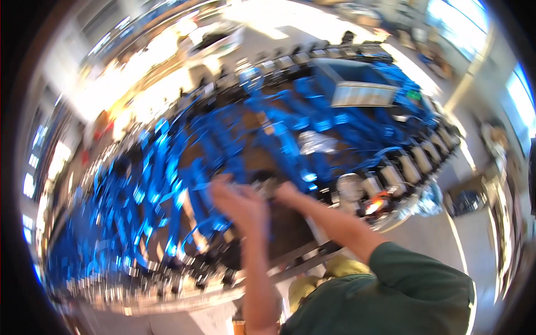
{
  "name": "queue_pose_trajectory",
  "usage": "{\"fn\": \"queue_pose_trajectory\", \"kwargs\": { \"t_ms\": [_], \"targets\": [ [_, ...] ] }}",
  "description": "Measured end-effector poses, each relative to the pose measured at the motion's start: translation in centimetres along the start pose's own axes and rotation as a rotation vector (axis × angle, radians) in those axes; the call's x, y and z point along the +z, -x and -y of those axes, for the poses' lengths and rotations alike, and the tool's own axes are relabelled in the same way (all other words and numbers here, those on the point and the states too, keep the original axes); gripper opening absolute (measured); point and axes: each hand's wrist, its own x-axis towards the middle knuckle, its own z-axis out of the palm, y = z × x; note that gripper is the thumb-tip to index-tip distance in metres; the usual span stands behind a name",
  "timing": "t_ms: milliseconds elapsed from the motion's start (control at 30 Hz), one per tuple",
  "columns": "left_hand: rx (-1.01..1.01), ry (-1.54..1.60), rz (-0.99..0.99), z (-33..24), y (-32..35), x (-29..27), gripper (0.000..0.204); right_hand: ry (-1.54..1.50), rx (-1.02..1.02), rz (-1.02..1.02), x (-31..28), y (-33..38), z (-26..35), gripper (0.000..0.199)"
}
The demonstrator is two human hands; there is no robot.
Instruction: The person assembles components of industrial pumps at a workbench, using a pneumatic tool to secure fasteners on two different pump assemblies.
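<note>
My left hand (240,202) is over the near middle of a long table, its fingers smeared by motion. Just to its right, my right hand (287,193) looks closed, its fingertips at a small dark and shiny piece (264,183) between the two hands. Blur hides what kind of piece this is and whether the left hand grips it too. Around both hands lie many glossy blue strips (212,142), perhaps straps or film-wrapped parts, strewn over the dark tabletop (290,231).
A grey-blue bin (363,94) stands at the table's far right. Crumpled clear plastic (317,143) lies among the strips. Rows of black and pale metal fittings (410,167) line the table's edges. Beyond the right edge, a box (469,198) with dark contents sits on the floor.
</note>
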Motion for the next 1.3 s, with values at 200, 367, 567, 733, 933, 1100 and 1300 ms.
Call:
{"fn": "queue_pose_trajectory", "kwargs": {
  "t_ms": [200, 367, 567, 733, 933, 1100, 1300],
  "targets": [
    [-0.677, -1.122, 1.024, 22.4, -1.0, 7.0, 0.123, -1.044, 0.522, -0.271, -4.4, 1.8, 2.1, 0.028],
    [-0.335, -1.115, 0.960, 19.0, -0.9, 10.2, 0.130, -1.088, 0.255, -0.251, -11.5, 10.9, -6.6, 0.029],
    [-0.313, -1.053, 0.885, 14.9, -2.8, 12.2, 0.128, -1.320, 0.422, -0.193, -19.7, 23.7, -18.1, 0.026],
    [-0.256, -0.968, 0.847, 13.3, -4.0, 12.7, 0.125, -1.164, 0.745, -0.481, -17.3, 31.5, -24.9, 0.033],
    [-0.138, -0.754, 0.783, 10.9, -5.5, 11.1, 0.123, -1.254, 0.914, -0.627, -17.0, 38.4, -31.9, 0.030],
    [-0.056, -0.648, 0.792, 3.2, -5.9, 13.2, 0.121, -1.187, 0.767, -0.659, -16.4, 38.6, -39.8, 0.027],
    [0.019, -0.592, 0.892, -9.8, -3.8, 22.6, 0.119, -0.837, 0.559, -0.679, -15.1, 35.0, -48.5, 0.036]
  ]
}}
